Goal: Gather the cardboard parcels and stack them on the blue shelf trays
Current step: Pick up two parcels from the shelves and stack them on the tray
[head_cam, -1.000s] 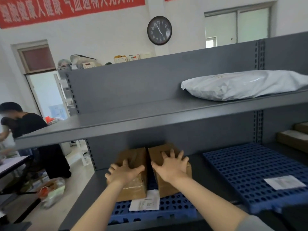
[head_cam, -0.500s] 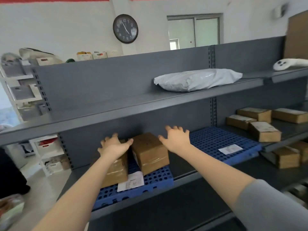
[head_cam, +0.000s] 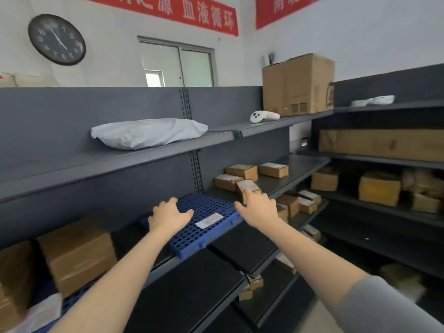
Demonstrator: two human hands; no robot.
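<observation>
Two brown cardboard parcels (head_cam: 77, 253) stand on a blue tray (head_cam: 72, 304) at the lower left of the grey shelf. A second blue perforated tray (head_cam: 211, 205) with a white paper label (head_cam: 209, 220) lies further right on the same shelf. My left hand (head_cam: 169, 217) hovers over that tray's left part, fingers spread, holding nothing. My right hand (head_cam: 258, 209) reaches past the tray's right edge, fingers extended toward a small labelled parcel (head_cam: 247, 188). Three more small parcels (head_cam: 241, 171) lie behind it on the shelf.
A white poly mailer (head_cam: 149, 133) and a white controller (head_cam: 263, 116) lie on the upper shelf, next to a large carton (head_cam: 298, 84). The right-hand rack holds a long flat box (head_cam: 382, 144) and several parcels (head_cam: 379, 188). More small parcels (head_cam: 302, 203) sit on lower shelves.
Both hands left the two parcels on the left tray and moved right along the shelf. The view swung right, bringing the second tray and the small parcels to the centre.
</observation>
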